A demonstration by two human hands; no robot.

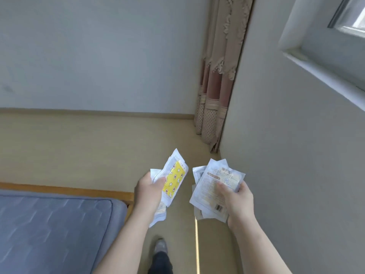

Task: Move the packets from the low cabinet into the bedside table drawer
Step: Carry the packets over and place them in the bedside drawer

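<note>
Everything's split between both hands right now. The left hand has its fingers and thumb curled round a small bunch of packets. The one on top is a yellow packet with a little cartoon pattern and white sealed edges. A couple more white ones stick out above and below the hand.

The right hand grips a thicker stack of white packets, thumb pressed on the face of the top one. That one has printed text and a barcode near its lower corner. The stack is fanned a bit, with corners poking out at different angles. The two lots are near each other but not touching, both held up in the air over the tan floor.

Further out, lower left, there's a bed with a blue-grey mattress on a wooden frame. Straight down between the arms you can see one shoe and a dark trouser leg. A thin bright line runs along the floor beside the shoe.

On the right is a grey wall with a window up top. A pinkish-beige curtain hangs in the corner, down to the floor.
</note>
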